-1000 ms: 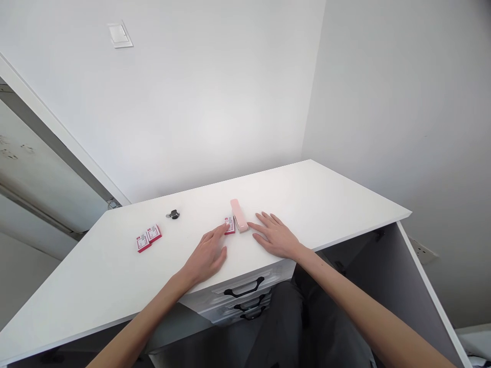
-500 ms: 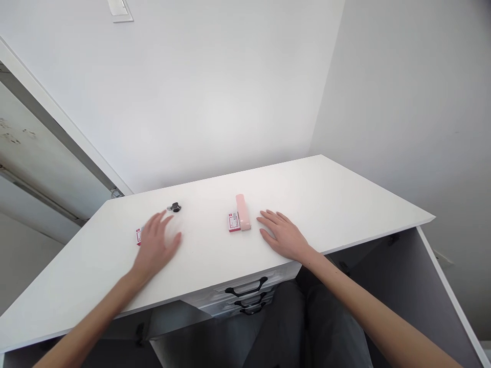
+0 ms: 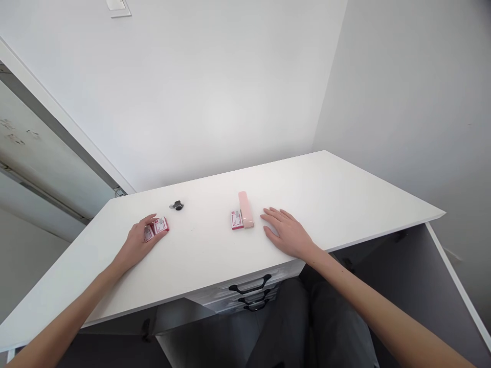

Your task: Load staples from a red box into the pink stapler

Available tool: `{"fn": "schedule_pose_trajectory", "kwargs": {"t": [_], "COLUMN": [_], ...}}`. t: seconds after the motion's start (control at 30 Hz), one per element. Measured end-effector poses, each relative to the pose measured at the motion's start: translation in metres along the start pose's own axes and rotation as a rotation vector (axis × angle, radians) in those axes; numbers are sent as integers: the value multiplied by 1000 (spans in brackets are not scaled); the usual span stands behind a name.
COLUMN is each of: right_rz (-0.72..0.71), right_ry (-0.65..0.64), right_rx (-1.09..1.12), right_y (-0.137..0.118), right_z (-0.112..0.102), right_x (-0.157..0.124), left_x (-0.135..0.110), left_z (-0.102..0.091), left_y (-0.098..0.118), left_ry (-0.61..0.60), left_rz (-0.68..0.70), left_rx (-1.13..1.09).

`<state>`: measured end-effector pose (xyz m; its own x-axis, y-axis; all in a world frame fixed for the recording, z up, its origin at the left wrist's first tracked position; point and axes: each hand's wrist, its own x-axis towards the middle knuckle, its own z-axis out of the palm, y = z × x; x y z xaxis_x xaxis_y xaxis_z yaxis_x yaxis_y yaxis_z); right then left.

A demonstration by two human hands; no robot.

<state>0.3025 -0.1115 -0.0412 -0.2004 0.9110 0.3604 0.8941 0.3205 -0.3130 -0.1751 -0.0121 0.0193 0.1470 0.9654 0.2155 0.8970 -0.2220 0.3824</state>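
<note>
My left hand [image 3: 138, 241] curves around two small red-and-white boxes [image 3: 161, 225] at the left of the white desk, thumb on the near side and fingers on the far side. The boxes lie side by side, one partly covered by my fingers. My right hand [image 3: 287, 234] rests flat on the desktop with its fingers stretched out, holding nothing. Just left of it is a pink stapler [image 3: 246, 209]. Against the stapler's left side sits another small red-and-white box [image 3: 237, 220]. Beyond my left hand lies a small black-and-silver item [image 3: 177, 205], perhaps a binder clip.
The white desktop [image 3: 207, 245] meets a pale wall [image 3: 222, 102] at the back. Drawers with black handles [image 3: 250, 286] are under its front edge, above my legs [image 3: 307, 322]. Open knee space lies on both sides. A wall switch [image 3: 118, 7] is at the upper left.
My left hand has moved left and down from near the black item and closed around the two boxes. My right hand has stayed flat on the desk. The view has shifted slightly.
</note>
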Motion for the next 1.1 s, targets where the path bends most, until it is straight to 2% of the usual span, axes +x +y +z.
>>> {"fn": "schedule_pose_trajectory", "kwargs": {"t": [0.17,0.27,0.5,0.67,0.83,1.1], "right_rz": [7,10,3,15,19,8], "right_ry": [-6,-6,3,-4,-8,15], "right_rx": [1,4,9,0,-9,-10], "right_y": [0,0,0,-1,-1,-2], "right_z": [-1,-1,-2,-4,-4,-4], "right_x": [0,0,-1,0,0,0], "left_x": [-12,-12,9,26,34,35], "left_z": [14,28,67,88,97,99], "left_y": [30,59,123,157,170,169], "left_ry": [-7,-64,-142,-116,-90,-106], "left_rz": [42,157,427,559,603,598], "left_rx": [-45,-65,-127,-199,-188,-207]}}
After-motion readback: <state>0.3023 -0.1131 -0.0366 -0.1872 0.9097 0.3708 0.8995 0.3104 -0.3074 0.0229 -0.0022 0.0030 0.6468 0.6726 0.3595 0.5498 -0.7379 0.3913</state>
